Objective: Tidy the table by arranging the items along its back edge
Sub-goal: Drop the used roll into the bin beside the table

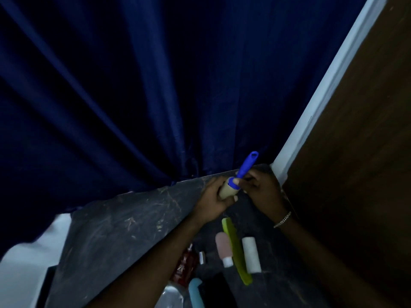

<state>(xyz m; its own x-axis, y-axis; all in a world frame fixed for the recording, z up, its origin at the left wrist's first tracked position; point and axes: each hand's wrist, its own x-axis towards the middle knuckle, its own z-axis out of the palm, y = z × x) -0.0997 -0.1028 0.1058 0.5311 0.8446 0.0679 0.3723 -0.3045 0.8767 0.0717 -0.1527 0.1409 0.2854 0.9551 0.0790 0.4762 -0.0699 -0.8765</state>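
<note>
Head view shows us gripping a blue-handled lint roller with a bare cardboard core [235, 181] at the dark scratched table [124, 223]'s back right corner: left hand [214, 197] wrapped around the core, right hand [261, 190] seemingly pinching the handle base. Nearer us, a green plastic comb [234, 247], white cylinder [251, 254] and pink tube [222, 246] lie unarranged, so most tidying remains.

You hold the roller [238, 181] in both hands at the surface's [124, 227] back edge: your left hand [214, 196] wraps its tan roll, your right hand [262, 187] grips by its blue handle. Nearer you than the roller lie a comb [235, 252], a white tube [251, 255] and a pink bottle [222, 247].
</note>
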